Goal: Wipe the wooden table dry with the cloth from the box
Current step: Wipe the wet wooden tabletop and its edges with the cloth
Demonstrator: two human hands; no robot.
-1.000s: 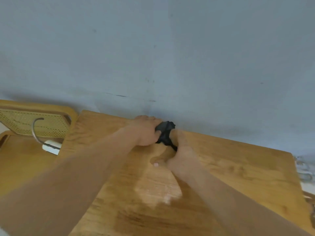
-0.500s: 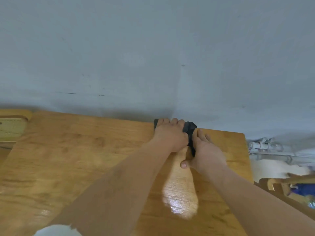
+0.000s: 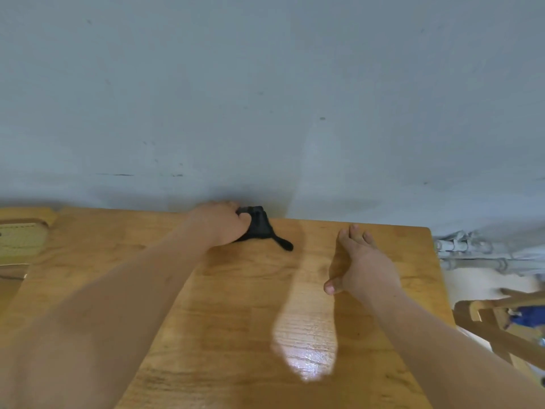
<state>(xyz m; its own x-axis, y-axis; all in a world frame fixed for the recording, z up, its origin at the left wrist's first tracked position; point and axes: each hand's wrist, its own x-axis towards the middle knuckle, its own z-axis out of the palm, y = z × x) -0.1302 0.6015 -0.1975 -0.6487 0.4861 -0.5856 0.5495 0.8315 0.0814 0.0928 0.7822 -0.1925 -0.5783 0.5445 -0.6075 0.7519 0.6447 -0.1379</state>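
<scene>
Cloth (image 3: 259, 225) is bunched into a dark wad at the back edge of the counter (image 3: 236, 305), tight against the wall (image 3: 265, 98).

Far left, a woven panel (image 3: 20, 240) in a wooden frame stands beside the counter (a seat, I think). I see nothing on the part that shows.

Next comes the left hand (image 3: 218, 224), its fingers (image 3: 234, 209) curled round the wad and pressing it down. 1 loose tail of the cloth trails out to the right.

I'd flatten that wad so more fabric meets the wood, then draw it toward me in overlapping passes. A tight ball only smears.

The glossy patch (image 3: 306, 349) nearer the front reads to me as wet, so I'd steer there and turn the cloth once it is soaked.

The right hand (image 3: 362, 261) has its fingers straight and together and holds nothing. I cannot tell whether it rests on the wood or hangs just above it. Planted flat, it would brace the reach.

Right of the counter are pale pipes (image 3: 472, 252), then a wooden chair frame (image 3: 495, 320) with something blue (image 3: 528, 317) on it, too blurred to name.

As for containers, the box is not in view, so I can say nothing about what is in it.
</scene>
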